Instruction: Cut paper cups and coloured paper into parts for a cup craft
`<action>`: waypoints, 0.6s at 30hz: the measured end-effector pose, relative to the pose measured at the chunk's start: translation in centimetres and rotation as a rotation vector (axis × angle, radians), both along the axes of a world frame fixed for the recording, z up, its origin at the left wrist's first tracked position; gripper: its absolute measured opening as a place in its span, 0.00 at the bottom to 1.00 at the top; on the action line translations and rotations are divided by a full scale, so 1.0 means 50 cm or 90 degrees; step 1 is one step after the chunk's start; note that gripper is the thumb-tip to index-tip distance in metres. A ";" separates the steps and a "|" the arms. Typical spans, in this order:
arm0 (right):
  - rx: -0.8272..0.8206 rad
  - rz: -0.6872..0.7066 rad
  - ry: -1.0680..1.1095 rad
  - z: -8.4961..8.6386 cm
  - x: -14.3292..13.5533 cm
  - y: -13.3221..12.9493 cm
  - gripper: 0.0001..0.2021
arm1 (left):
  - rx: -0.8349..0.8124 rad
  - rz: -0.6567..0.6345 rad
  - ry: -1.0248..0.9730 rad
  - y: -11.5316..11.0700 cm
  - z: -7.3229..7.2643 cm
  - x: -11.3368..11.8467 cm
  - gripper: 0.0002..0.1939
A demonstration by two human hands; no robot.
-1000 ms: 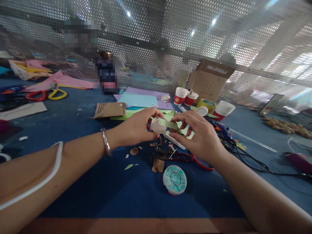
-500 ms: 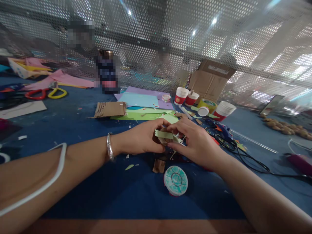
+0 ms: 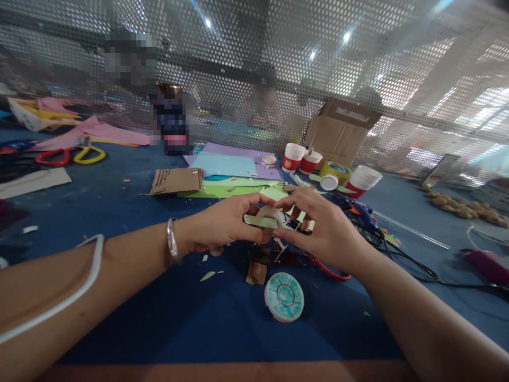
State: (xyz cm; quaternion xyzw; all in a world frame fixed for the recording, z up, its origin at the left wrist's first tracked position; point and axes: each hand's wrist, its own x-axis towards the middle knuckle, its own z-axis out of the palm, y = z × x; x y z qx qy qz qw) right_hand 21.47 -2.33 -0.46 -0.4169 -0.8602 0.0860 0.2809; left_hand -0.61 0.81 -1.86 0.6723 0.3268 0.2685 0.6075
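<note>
Near the middle of the view, my left hand (image 3: 233, 218) is closed on a small piece with a pale green strip (image 3: 258, 221) across its front. My right hand (image 3: 320, 223) pinches the other side of the same piece, whose whitish round part (image 3: 273, 213) shows between the hands. Its far side is hidden by my fingers. Below the hands lie a brown cardboard scrap (image 3: 256, 273) and a round disc coloured teal (image 3: 284, 297). Red-handled scissors (image 3: 332, 273) rest partly under my right hand.
Coloured paper sheets (image 3: 222, 162) and corrugated cardboard (image 3: 177, 181) lie beyond the hands. Paper cups (image 3: 293, 158), yellow tape (image 3: 335, 172) and a glue gun (image 3: 363, 215) with black cable are at right. Scissors (image 3: 89, 155) lie at left. A person (image 3: 173, 119) is behind the mesh.
The held piece has turned, showing a whitish round part where brown showed before, and its green strip has shifted left. More of the red scissors handle shows. The view has shifted slightly.
</note>
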 end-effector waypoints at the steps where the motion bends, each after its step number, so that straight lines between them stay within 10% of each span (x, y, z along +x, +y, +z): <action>1: -0.004 -0.010 0.014 0.000 0.003 0.000 0.15 | -0.007 -0.009 0.005 0.001 0.000 0.000 0.29; 18: -0.214 -0.018 0.148 -0.005 0.013 0.004 0.16 | -0.019 0.045 -0.032 0.000 0.004 0.006 0.23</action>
